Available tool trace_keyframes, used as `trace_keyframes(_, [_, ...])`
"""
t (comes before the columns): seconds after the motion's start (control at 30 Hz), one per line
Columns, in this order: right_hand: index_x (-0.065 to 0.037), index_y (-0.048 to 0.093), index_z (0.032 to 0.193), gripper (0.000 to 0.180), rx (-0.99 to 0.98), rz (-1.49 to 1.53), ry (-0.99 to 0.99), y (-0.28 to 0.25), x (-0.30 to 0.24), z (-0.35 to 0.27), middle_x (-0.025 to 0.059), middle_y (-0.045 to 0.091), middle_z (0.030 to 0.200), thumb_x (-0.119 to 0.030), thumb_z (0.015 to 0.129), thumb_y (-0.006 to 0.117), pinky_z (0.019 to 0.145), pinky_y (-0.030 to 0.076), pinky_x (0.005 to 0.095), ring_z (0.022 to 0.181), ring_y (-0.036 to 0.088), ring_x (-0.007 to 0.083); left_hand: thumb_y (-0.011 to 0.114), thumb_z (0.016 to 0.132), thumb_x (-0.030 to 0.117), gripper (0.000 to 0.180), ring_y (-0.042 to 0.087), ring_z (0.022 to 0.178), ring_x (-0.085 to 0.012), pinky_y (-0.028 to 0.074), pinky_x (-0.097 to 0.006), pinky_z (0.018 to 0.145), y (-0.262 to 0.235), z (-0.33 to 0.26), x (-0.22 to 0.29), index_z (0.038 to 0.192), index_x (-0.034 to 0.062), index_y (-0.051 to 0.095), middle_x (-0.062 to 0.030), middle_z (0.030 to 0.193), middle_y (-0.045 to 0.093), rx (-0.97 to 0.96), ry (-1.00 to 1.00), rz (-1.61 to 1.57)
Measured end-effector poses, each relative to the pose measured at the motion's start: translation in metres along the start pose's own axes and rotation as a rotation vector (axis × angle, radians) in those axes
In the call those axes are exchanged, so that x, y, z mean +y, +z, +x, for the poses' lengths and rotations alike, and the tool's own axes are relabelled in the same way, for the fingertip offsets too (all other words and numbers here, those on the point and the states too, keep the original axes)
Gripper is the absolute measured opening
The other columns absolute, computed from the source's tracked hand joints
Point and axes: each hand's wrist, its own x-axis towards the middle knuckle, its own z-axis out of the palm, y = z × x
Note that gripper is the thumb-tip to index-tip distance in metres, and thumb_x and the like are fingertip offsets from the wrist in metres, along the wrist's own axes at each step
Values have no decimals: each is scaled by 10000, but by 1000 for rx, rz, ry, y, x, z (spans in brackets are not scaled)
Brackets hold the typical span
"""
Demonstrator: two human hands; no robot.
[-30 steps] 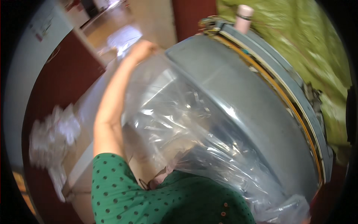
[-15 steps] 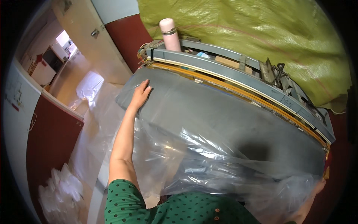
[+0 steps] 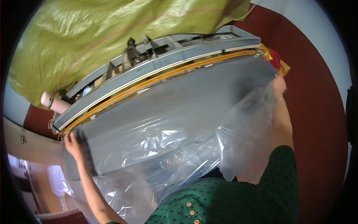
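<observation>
A large clear plastic sheet [image 3: 186, 164] lies over the near part of a long grey worktop [image 3: 179, 97] and hangs down its front against me. My right hand [image 3: 279, 85] is closed on the sheet at the worktop's right end, drawing it up into folds. At the far left corner, by the end of the orange rails, my left hand [image 3: 72, 145] has its fingers bent together. What those fingers hold, if anything, cannot be made out. A dark shadow falls on the worktop beside that hand.
Behind the worktop run orange rails [image 3: 160, 80] and a grey metal frame [image 3: 149, 65] with tools and clamps. A pink flask [image 3: 56, 103] leans at its left end. Red and gold cloth [image 3: 274, 59] hangs at the right corner. A yellow-green woven tarp [image 3: 112, 30] covers the back.
My view has swung to the right. My left hand, flat on the worktop before, is now at its far left corner with fingers bent. My right hand has moved up the right end with the sheet.
</observation>
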Motion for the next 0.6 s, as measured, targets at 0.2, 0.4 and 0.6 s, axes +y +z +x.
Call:
trace_keyframes(0.2, [-2, 499, 1018, 306, -21, 14, -18, 0, 19, 5, 214, 632, 901, -266, 923, 377, 716, 469, 455, 847, 618, 359, 588, 861, 231, 250, 626, 873, -196, 504, -310, 748, 25, -199, 250, 983, 16, 625, -116, 954, 652, -1686, -369, -786])
trace_keyframes(0.4, [5, 495, 1026, 309, -22, 32, -12, -8, 5, -1, 207, 635, 911, -258, 926, 367, 718, 475, 448, 844, 623, 348, 604, 832, 241, 488, 528, 1054, -251, 451, -338, 863, 89, -343, 301, 1261, 84, 434, -108, 1176, 522, -1666, 159, -837])
trace_keyframes(0.6, [-26, 509, 1007, 300, -20, 71, 38, -4, 13, 5, 202, 628, 931, -281, 929, 370, 738, 467, 460, 875, 612, 358, 607, 769, 164, 305, 540, 963, -306, 475, -368, 793, 91, -333, 331, 1048, 53, 556, -127, 1051, 552, -1411, 916, -715])
